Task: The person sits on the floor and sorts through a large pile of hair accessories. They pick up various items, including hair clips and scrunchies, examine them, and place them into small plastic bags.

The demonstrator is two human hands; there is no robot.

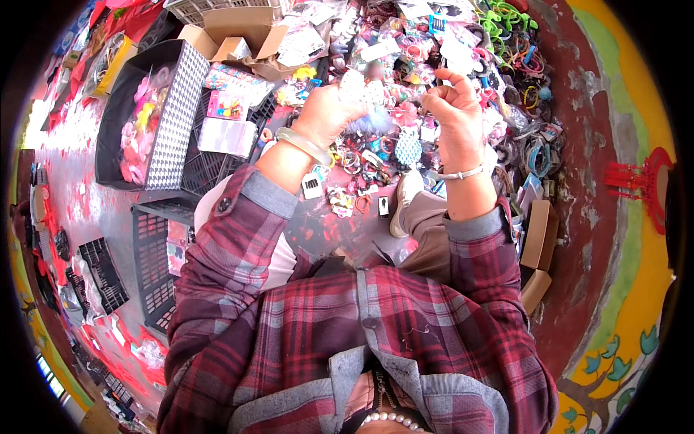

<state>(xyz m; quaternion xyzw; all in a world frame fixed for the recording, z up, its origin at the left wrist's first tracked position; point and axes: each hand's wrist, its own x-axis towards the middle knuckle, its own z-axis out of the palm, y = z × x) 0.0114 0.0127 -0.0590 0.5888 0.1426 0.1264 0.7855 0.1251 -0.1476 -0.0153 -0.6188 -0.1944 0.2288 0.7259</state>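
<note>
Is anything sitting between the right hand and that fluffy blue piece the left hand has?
Nothing visible does. The left hand holds the fluffy blue piece above the pile of hair accessories; the right hand is raised beside it, with only open air between them.

Both forearms rise toward 12 o'clock; left hand (327, 110) is closed, right hand (455, 116) has fingers curled

Looked like a market stall or small-goods shop: heap of colourful plastic hair accessories (448, 79) covered the floor, alongside black plastic mesh crates (155, 267) and open cardboard boxes (249, 36).
</note>
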